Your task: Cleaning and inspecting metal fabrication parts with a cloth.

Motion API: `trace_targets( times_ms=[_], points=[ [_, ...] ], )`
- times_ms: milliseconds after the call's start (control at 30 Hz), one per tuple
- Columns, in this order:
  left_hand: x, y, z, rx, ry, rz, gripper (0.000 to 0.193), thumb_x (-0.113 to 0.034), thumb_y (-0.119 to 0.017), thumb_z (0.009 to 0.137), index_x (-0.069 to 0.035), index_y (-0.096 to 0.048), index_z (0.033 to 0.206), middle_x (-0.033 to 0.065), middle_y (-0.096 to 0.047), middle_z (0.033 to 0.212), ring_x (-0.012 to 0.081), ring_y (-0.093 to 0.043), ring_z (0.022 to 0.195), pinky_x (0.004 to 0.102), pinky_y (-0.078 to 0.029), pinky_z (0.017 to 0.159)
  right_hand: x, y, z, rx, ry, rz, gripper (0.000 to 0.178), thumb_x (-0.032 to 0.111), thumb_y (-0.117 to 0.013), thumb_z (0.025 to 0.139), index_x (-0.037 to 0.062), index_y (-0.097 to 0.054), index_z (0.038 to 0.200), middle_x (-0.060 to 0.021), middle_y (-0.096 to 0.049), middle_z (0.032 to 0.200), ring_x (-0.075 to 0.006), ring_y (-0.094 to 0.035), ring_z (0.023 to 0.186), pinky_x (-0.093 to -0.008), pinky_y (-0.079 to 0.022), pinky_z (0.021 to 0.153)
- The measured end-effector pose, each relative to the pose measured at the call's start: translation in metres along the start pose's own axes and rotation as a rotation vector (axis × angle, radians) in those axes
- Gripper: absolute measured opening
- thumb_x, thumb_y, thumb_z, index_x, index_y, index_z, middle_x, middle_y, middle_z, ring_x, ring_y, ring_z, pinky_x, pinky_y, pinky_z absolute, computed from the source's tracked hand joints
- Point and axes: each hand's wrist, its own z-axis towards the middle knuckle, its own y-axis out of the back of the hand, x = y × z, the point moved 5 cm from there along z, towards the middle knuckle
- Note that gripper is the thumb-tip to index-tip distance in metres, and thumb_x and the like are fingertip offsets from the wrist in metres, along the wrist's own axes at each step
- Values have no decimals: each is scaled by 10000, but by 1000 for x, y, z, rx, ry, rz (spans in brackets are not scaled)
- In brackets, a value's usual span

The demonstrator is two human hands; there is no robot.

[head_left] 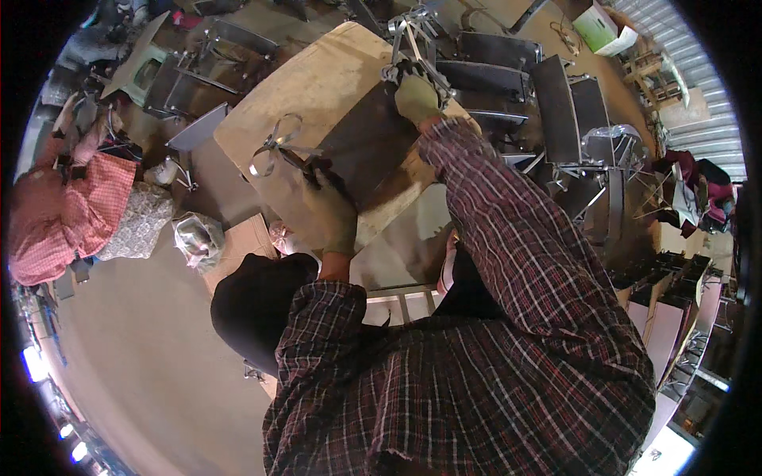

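Note:
A dark flat panel (367,147) lies slantwise across a pale wooden board (305,83) in front of me. Shiny bent metal strips (275,147) stick out past its left end, forming loops. My left hand (329,213), in a light glove with dark fingertips, is closed at that end, beside the strips. At the far right end, my right hand (416,97), gloved alike, has its fingers closed round a metal bracket (413,40) with several thin arms. The fingertips of both hands are partly hidden, so their exact grip is unclear.
Several dark panels with metal fittings (492,79) lie beyond the board and to the right. A person in a red checked garment (71,210) works at the left. A plastic bag (198,239) sits on the floor; a green and white box (601,30) stands far right.

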Motion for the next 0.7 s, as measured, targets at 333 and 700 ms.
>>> trace_targets(
  times_ms=[333, 700],
  points=[
    [-25, 6, -9, -41, -112, 277, 205, -165, -435, 993, -13, -570, 1023, 19, -535, 772, 76, -479, 648, 233, -387, 560, 11, -26, -87, -669, 448, -456, 669, 172, -546, 772, -21, -375, 1390, -244, -365, 1425, -410, -343, 1299, -449, -271, 1098],
    [-44, -13, -13, -82, -300, 449, 207, -192, -433, 992, -36, -554, 1052, 36, -558, 754, 116, -520, 620, 256, -397, 528, -6, -30, -91, -717, 216, -412, 747, 379, -541, 850, -25, -301, 1431, -271, -266, 1475, -445, -247, 1357, -528, -171, 1125]
  ],
)
